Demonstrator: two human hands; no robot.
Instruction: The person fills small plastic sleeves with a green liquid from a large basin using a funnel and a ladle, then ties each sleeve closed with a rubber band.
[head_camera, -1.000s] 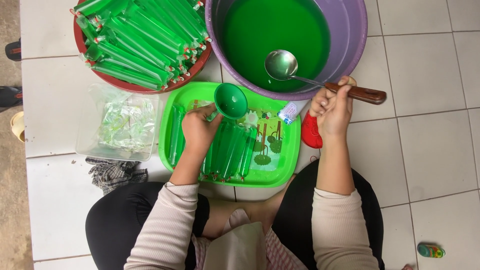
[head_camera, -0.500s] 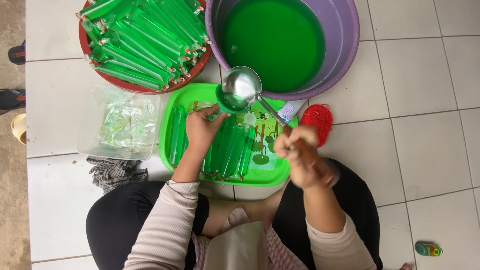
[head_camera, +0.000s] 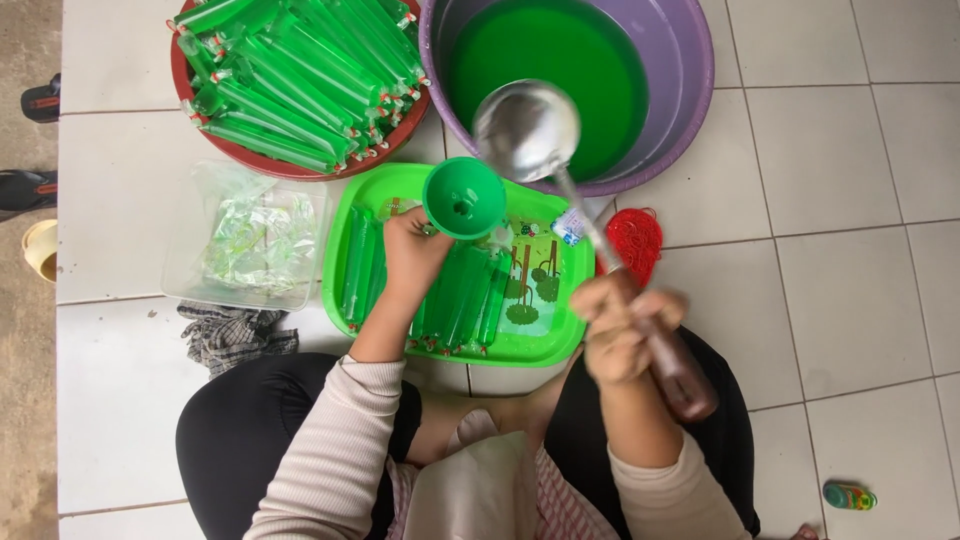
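Note:
My left hand (head_camera: 412, 255) holds a green funnel (head_camera: 463, 198) upright over a green tray (head_camera: 545, 345); a plastic tube under it is hidden by my fingers. My right hand (head_camera: 625, 330) grips the brown wooden handle of a metal ladle (head_camera: 527, 130). The ladle bowl hangs just right of the funnel, in front of a purple basin (head_camera: 690, 90) filled with green liquid (head_camera: 545, 60). Several filled green tubes (head_camera: 460, 300) lie side by side on the tray.
A red bowl (head_camera: 240, 150) heaped with tied green tubes sits at the upper left. A clear box of empty plastic sleeves (head_camera: 250, 240) lies left of the tray, a checked cloth (head_camera: 235, 335) below it. Red rubber bands (head_camera: 635, 240) lie right of the tray.
My right hand drew the ladle out of the basin and back toward me, swinging its bowl over beside the funnel. My left hand stayed on the funnel.

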